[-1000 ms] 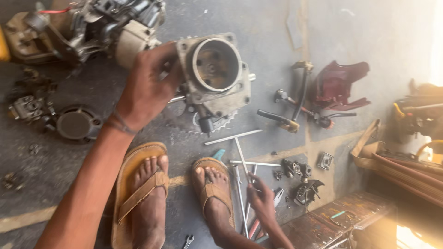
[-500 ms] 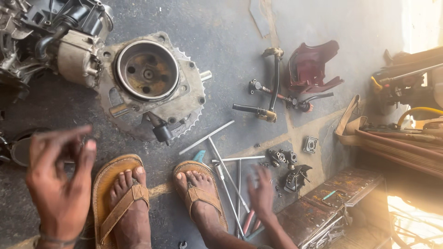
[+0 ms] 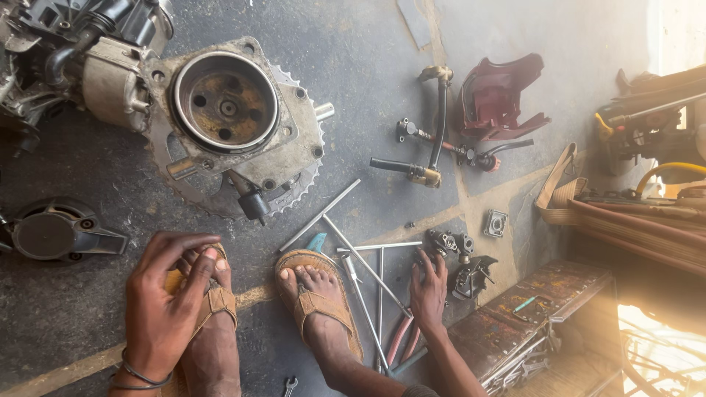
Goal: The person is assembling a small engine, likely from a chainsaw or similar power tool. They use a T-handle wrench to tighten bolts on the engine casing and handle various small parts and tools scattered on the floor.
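Concrete workshop floor, seen from above, person squatting in sandals. Left hand (image 3: 165, 305): fingers loosely curled, empty, resting over the left sandalled foot (image 3: 213, 323). Right hand (image 3: 429, 283): fingers spread, pressed down on the floor among long steel rods (image 3: 365, 265); whether it grips one I cannot tell. The rods lie fanned just left of that hand, long axes running mostly near-to-far, one T-handled. Red-handled pliers (image 3: 401, 334) lie just near of the right wrist. Small dark engine fittings (image 3: 471, 273) sit just right of the right hand. Engine casing with toothed sprocket (image 3: 235, 125) lies farther off, to the far left, nearer the left hand. Rusty toolbox (image 3: 529, 316) stands near right.
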